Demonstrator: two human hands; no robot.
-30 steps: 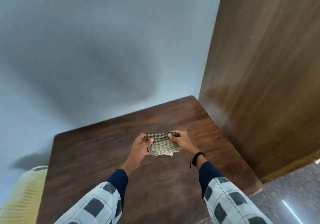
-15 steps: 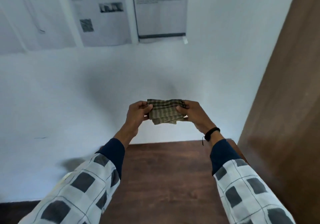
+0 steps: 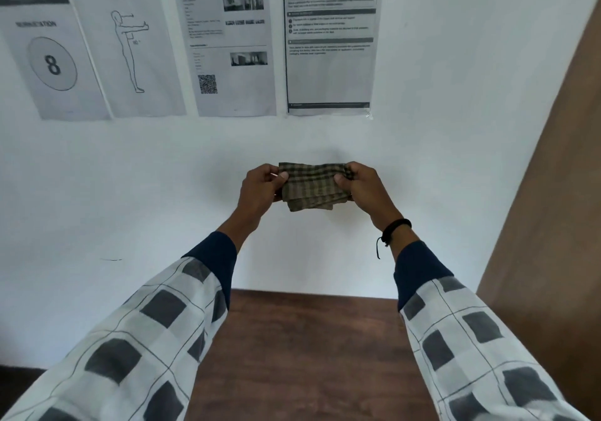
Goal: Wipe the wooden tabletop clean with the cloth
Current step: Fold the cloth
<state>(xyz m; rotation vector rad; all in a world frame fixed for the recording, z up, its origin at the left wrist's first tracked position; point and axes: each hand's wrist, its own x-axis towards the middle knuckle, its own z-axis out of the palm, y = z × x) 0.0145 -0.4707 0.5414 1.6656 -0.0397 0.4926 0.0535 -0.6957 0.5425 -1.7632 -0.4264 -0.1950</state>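
A folded green-and-black checked cloth (image 3: 310, 185) is held up in the air in front of the white wall, well above the dark wooden tabletop (image 3: 312, 349). My left hand (image 3: 260, 189) pinches its left edge and my right hand (image 3: 364, 189) pinches its right edge, thumbs on the near face. Both arms wear checked sleeves over dark blue cuffs. A black band sits on my right wrist. Only the tabletop's middle strip shows between my forearms.
A tall brown wooden panel (image 3: 549, 225) stands close on the right of the table. Several printed sheets (image 3: 234, 40) are taped to the white wall (image 3: 130, 193) behind the table.
The view has tilted up from the tabletop to the wall. Both hands have risen with the cloth, from just above the table to well clear of it, still gripping its two edges.
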